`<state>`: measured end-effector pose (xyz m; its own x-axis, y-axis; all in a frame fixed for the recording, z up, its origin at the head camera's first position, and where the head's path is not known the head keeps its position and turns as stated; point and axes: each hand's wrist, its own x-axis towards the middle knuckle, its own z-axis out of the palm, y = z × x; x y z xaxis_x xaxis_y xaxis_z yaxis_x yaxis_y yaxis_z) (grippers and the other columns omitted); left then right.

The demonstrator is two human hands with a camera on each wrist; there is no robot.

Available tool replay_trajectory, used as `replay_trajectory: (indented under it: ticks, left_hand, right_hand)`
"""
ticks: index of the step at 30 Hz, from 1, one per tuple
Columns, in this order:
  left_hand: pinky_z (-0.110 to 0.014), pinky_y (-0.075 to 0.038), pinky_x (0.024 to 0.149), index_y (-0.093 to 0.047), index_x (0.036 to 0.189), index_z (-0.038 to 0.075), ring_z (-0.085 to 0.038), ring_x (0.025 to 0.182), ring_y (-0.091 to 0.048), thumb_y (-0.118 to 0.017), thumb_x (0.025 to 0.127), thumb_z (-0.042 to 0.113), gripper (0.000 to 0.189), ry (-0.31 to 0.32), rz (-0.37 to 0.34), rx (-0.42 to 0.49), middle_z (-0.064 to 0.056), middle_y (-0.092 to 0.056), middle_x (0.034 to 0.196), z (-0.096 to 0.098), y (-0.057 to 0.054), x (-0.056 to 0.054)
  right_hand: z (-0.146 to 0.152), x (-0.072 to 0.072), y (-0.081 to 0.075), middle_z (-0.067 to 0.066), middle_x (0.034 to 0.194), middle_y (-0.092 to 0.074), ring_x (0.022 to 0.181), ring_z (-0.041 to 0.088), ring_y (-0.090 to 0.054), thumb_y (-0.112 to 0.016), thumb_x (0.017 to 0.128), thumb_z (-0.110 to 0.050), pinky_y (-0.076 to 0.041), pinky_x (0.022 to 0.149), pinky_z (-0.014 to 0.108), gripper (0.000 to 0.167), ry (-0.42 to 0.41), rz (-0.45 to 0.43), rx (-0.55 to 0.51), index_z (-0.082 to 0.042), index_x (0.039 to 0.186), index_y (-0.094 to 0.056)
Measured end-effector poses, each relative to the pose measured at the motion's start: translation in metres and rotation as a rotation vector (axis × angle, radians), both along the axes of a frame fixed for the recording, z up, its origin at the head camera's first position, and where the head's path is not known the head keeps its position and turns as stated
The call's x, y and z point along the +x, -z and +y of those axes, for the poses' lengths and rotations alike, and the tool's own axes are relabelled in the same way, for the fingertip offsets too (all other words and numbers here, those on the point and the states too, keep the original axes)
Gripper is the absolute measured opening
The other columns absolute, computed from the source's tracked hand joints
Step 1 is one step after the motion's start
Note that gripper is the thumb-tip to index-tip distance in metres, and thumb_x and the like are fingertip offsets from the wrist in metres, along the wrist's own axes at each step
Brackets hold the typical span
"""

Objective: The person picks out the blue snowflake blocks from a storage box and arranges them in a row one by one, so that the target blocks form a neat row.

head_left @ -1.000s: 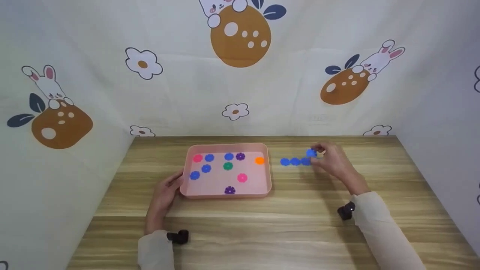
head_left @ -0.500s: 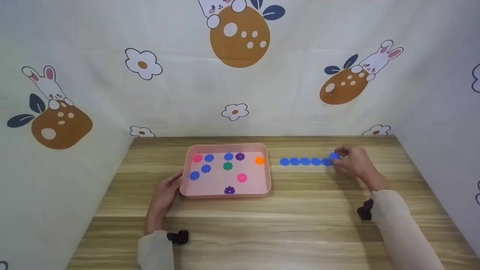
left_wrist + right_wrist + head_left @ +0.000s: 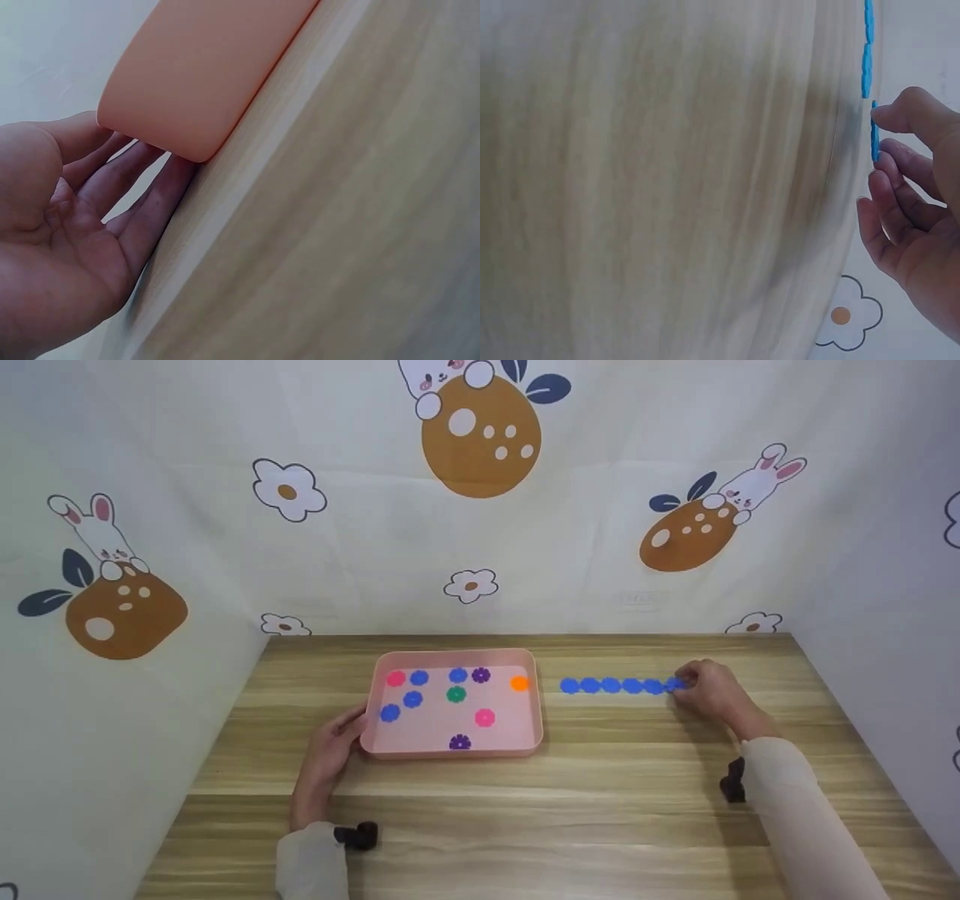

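Head view: our right hand point(image 3: 712, 694) pinches one blue disc point(image 3: 676, 684), five-disc row point(image 3: 612, 685) laid to its left; our left hand point(image 3: 328, 746), fingers extended, touches the tray point(image 3: 420, 735) rightward, four blue discs point(image 3: 412, 700) unplaced inside.

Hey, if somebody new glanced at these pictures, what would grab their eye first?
Probably the big brown spotted fruit printed high on the pale backdrop. Next, the pink tray on the table, dotted with colourful flower-shaped pieces, the left hand at its left side. Then, right of it, the straight row of blue pieces, its far-right piece pinched by the right hand.
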<state>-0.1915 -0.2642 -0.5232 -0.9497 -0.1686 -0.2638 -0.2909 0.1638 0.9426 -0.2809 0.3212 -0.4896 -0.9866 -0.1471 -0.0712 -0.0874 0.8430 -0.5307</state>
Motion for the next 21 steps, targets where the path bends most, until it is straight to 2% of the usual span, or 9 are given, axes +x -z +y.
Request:
replay_trajectory:
  ticks: [9,11,17,21]
  left_hand:
    - [-0.042,-0.046,0.113,-0.050,0.148,0.015,-0.024,0.137,-0.052,-0.056,0.103,0.033,0.049,-0.007,-0.004,-0.027,-0.010,-0.050,0.154,0.000,0.001,-0.001]
    - [-0.037,-0.048,0.111,-0.050,0.148,0.015,-0.023,0.136,-0.053,-0.056,0.103,0.034,0.050,-0.007,-0.001,-0.037,-0.010,-0.050,0.153,0.000,0.002,-0.001]
    - [-0.018,-0.053,0.098,-0.049,0.147,0.005,-0.024,0.138,-0.049,-0.055,0.104,0.021,0.047,-0.003,0.061,0.059,-0.015,-0.048,0.153,0.001,0.002,0.000]
    - [-0.025,-0.050,0.106,-0.048,0.148,0.006,-0.025,0.141,-0.047,-0.054,0.104,0.021,0.047,0.003,0.053,0.064,-0.014,-0.046,0.155,0.000,0.000,0.000]
  right_hand:
    - [0.002,-0.004,0.006,0.033,0.118,-0.063,0.110,0.044,-0.060,-0.066,0.091,-0.008,-0.049,0.100,0.059,0.039,-0.035,-0.021,-0.002,0.014,0.123,-0.060]
    - [0.002,-0.004,0.007,0.033,0.120,-0.063,0.111,0.044,-0.060,-0.066,0.091,-0.008,-0.049,0.100,0.059,0.039,-0.033,-0.020,-0.008,0.014,0.124,-0.060]
    - [0.002,-0.004,0.006,0.032,0.118,-0.065,0.110,0.043,-0.062,-0.067,0.091,-0.010,-0.052,0.098,0.057,0.040,-0.024,0.002,-0.024,0.014,0.122,-0.062]
    - [-0.004,-0.004,-0.005,0.030,0.122,-0.064,0.113,0.040,-0.062,-0.065,0.095,-0.021,-0.053,0.098,0.053,0.046,0.029,-0.027,-0.047,0.011,0.128,-0.060]
